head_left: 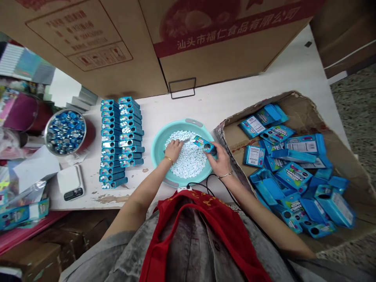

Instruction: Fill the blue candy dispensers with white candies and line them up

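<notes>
- Your right hand (219,159) has a blue box (202,142) clasped!
- Your left hand (174,150), closed, pinches a spoon (187,140) just beside it.
- Below both, white candies (189,166) in the bowl (158,147).

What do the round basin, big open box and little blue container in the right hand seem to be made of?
The round basin: probably plastic, smooth, evenly mint-coloured. The big open box: cardboard, matte brown, ragged-edged. The little blue container in the right hand: glossy print; plastic or coated card, I can't tell.
</notes>
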A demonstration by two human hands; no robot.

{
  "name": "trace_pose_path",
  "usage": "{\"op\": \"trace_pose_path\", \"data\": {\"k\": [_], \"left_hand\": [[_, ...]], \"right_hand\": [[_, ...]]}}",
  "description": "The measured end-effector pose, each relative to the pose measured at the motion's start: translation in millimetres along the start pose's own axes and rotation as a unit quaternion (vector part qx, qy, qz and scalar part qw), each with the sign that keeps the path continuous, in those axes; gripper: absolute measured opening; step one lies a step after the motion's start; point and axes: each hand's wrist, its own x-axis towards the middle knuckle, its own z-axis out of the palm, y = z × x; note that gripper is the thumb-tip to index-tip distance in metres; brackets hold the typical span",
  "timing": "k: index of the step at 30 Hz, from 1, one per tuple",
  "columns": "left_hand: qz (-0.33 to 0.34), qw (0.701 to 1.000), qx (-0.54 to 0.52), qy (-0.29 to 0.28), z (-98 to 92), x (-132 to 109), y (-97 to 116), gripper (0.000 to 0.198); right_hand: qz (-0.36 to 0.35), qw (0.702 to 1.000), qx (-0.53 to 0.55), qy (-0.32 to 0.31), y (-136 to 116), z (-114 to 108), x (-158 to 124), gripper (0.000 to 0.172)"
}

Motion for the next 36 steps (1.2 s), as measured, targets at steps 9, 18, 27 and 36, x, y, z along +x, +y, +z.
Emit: {"op": "trace_pose_path", "data": {"k": [9,18,27,36], "left_hand": [[0.101,0.977,-0.166,-0.090,32.1,-44,35,0.054],[0.128,0.923,-0.356,-0.068,-12.9,-68,14,0.043],[0.179,0.968,-0.171,-0.046,-137.1,-86,16,0.045],[0.079,0.985,0.122,-0.091,-185.6,-90,90,0.044]], "right_hand": [[0.061,0.996,0.059,0.010,3,-3,-1,0.041],[0.072,0.991,0.105,0.032,11,-4,-4,0.044],[-0.060,0.998,-0.021,-0.026,-1,-1,-6,0.036],[-0.096,0.994,0.003,-0.054,-13,15,-17,0.038]]}}
